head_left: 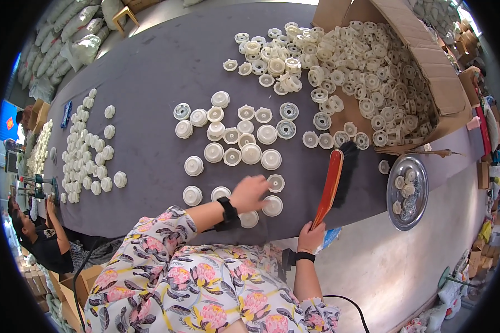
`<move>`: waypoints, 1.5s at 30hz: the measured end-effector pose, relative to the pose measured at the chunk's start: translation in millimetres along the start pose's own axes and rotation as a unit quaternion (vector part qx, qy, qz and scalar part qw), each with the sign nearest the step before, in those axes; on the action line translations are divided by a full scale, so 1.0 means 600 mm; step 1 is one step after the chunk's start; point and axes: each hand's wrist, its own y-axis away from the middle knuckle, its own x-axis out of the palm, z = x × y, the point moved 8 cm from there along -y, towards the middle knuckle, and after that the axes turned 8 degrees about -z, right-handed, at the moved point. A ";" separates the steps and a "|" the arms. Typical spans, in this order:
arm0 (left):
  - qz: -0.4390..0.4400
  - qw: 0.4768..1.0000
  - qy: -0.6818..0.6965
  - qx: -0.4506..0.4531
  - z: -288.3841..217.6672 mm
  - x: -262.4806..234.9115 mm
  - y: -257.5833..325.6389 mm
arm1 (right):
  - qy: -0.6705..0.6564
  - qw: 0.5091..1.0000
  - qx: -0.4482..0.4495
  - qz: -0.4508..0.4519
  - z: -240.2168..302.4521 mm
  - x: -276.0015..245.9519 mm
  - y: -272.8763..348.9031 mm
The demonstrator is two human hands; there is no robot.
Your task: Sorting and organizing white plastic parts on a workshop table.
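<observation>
My right hand (311, 238) is wrapped round the end of a brush's red wooden handle (330, 183). The brush's black bristles (347, 172) face right, over the table's near edge area. My left hand (250, 193) reaches low over the table with fingers stretched out. Its fingertips are at a small white plastic ring part (276, 183); whether they touch it I cannot tell. Just beside that hand lie white round plastic caps, one to the right (272, 206) and one partly under the wrist (221, 193). More caps and ring parts (250, 154) spread over the table beyond.
An open cardboard box (450, 105) on its side spills ring parts (366, 72) onto the grey table (150, 66). A metal tray (415, 219) with several parts stands at the right. White caps (83, 155) cluster at the left, where another person (44, 238) works. Sacks (66, 33) stand behind.
</observation>
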 end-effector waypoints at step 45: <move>-0.113 0.974 -0.183 -0.070 0.291 -0.181 -0.064 | 0.047 0.998 0.009 0.030 -0.003 0.009 0.000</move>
